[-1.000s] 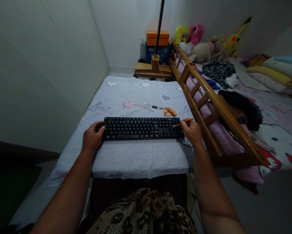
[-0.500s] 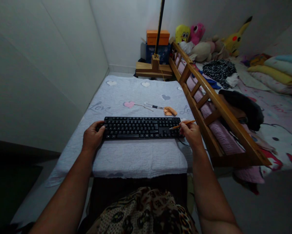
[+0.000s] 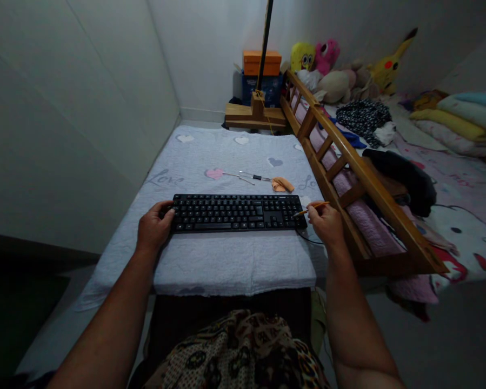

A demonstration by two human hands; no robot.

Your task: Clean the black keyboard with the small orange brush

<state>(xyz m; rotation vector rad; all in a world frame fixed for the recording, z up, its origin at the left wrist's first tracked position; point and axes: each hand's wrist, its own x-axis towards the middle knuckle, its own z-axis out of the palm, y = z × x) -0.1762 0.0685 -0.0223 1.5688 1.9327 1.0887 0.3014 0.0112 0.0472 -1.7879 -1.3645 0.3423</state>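
A pale cloth [image 3: 243, 262] fills the middle of the frame. On it, at centre, lies the black keyboard [image 3: 218, 212], flat and wide. It looks light and stiff, its plastic likely a little slippery; the ends seem the best hold, clear of most keys. The left hand [image 3: 154, 227], left of centre, is clamped on the near-left end, thumb on top. The right hand [image 3: 326, 220], right of centre, pinches a slim orange brush [image 3: 304, 212], its tip over the number keys; whether it touches is too small to tell. The brush should be light and rigid, best held mid-handle.
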